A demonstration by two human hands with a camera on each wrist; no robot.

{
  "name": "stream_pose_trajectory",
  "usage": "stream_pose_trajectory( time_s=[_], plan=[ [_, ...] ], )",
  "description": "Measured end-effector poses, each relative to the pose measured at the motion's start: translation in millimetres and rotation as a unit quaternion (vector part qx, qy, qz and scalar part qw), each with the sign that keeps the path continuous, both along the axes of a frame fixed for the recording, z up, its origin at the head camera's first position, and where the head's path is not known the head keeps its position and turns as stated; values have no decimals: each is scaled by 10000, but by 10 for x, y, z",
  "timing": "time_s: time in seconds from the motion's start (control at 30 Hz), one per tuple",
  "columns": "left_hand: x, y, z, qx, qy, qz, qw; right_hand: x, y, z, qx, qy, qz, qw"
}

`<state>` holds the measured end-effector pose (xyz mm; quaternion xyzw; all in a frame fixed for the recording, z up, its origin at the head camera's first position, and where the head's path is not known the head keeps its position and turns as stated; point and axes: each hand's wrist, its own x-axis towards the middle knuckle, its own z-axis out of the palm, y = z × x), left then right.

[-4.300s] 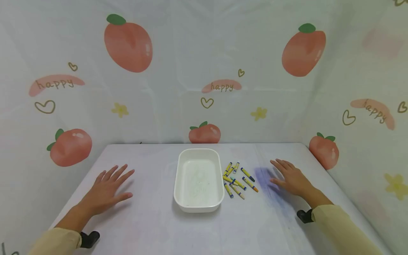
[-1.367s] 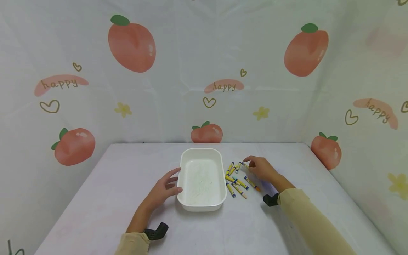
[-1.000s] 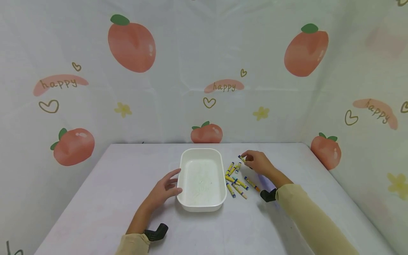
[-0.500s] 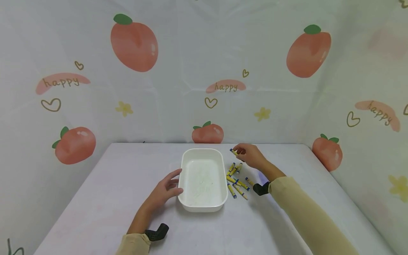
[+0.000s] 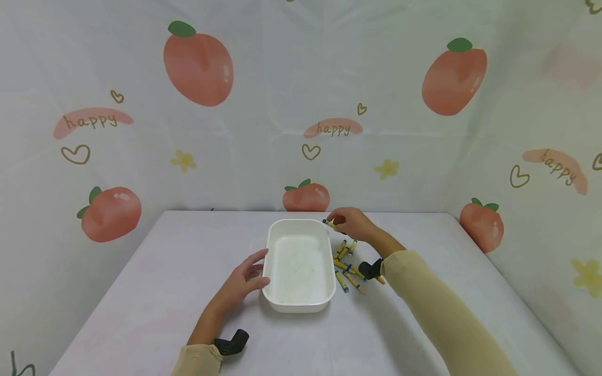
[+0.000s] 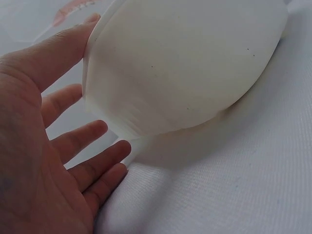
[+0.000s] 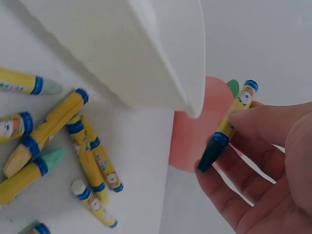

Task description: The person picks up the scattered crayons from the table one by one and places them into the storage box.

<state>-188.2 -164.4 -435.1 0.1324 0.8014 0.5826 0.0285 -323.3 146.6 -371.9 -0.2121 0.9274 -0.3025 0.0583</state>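
At the white bench point(image 5: 141, 318), the loosely spread left hand point(image 5: 236, 284) touches a tray point(image 5: 298, 271); the right hand point(image 5: 355, 224) pinches a crayon point(image 7: 224, 130).

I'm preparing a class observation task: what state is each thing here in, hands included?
White tray: upright, no crayon inside.
Dark green crayon: wrapped, tip bare, held off the table.
Other crayons: wrapped, lying loose, some crossing.
Left hand: fingers spread, at the tray's rim.
Right hand: pinching the dark green crayon.
Printed backdrop: hanging behind the table.
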Motion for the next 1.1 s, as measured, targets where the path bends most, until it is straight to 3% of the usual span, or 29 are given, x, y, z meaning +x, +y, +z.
stream_pose_trajectory(
  time_s=[0.2, 0.87, 0.97, 1.1],
  plan=[
    [28, 7, 38, -6, -87, 18, 10000, -38, -152, 21, 1, -199, 386, 9991],
    [-8, -10, 5, -63, 80, -80, 9999, -180, -544, -95, -417, -124, 577, 9974],
    [-30, -12, -19, -118, 76, -95, 9999, -181, -595, -132, -427, -258, 569, 9971],
    [-120, -44, -171, -99, 73, -81, 9999, -183, -650, -165, -420, -293, 570, 9971]
  ],
)
